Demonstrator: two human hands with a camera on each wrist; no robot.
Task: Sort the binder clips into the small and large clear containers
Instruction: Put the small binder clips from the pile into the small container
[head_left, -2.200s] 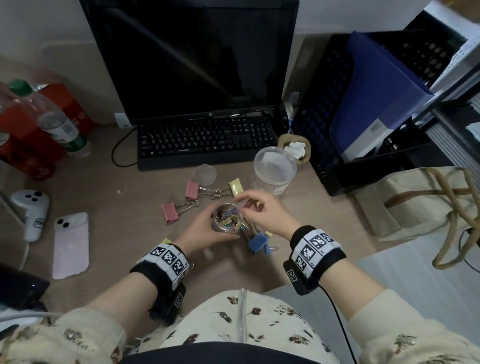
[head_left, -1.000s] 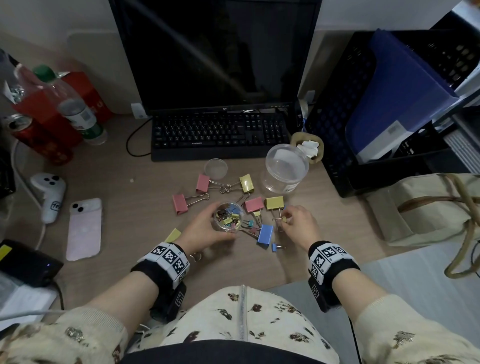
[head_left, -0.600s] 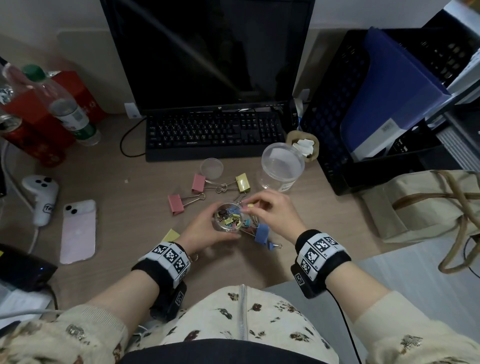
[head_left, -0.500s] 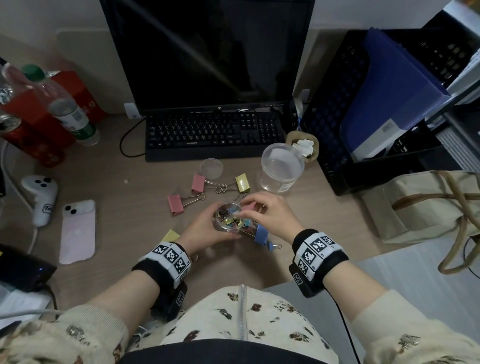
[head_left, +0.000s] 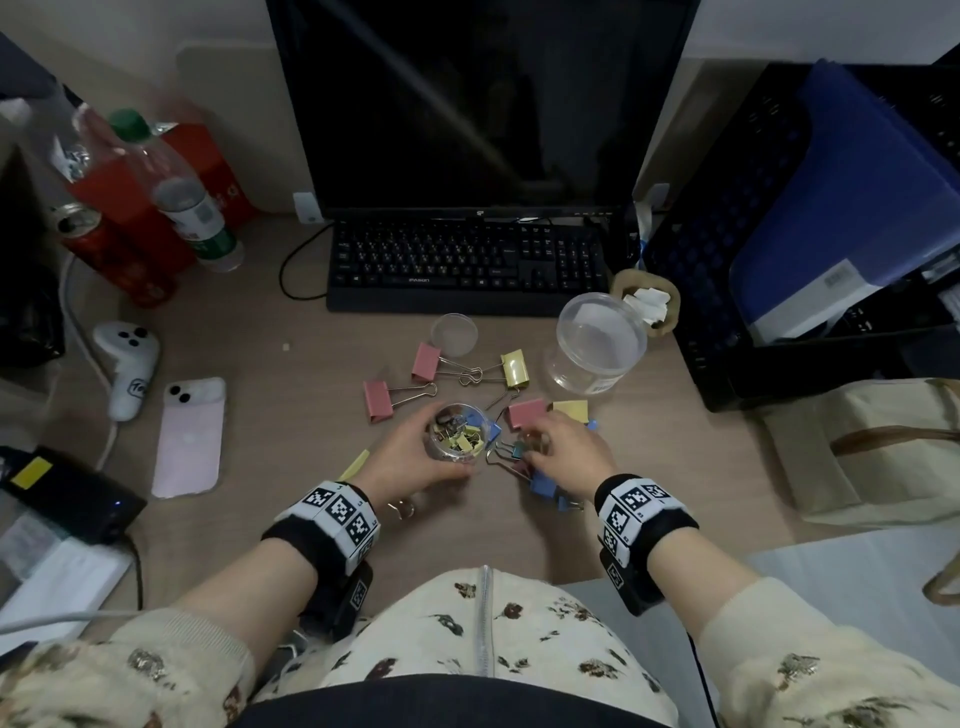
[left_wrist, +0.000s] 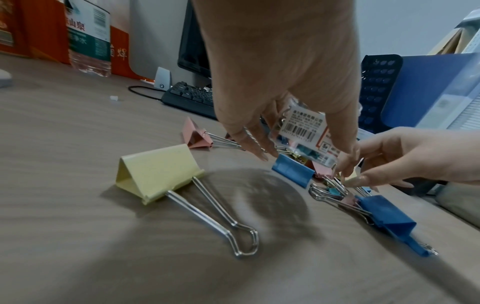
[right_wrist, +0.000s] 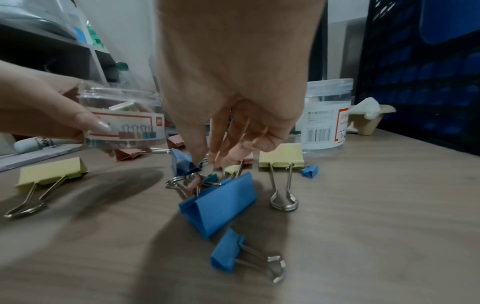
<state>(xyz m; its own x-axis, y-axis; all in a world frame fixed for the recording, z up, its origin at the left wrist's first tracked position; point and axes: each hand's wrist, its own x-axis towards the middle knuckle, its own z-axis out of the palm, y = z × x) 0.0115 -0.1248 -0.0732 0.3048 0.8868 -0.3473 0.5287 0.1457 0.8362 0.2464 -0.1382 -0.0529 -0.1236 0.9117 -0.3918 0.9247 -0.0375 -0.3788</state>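
Head view: left hand (head_left: 402, 462) gripping small clear container (head_left: 457, 434); right hand (head_left: 563, 449) fingers reaching into clip pile (head_left: 519, 457), grasp unclear; bench (head_left: 291, 431) edge nearby.

Cream floral-print sleeves (head_left: 171, 670), black wristbands (head_left: 644, 519) bearing white square-coded markers, long nails on fingers (right_wrist: 100, 124)
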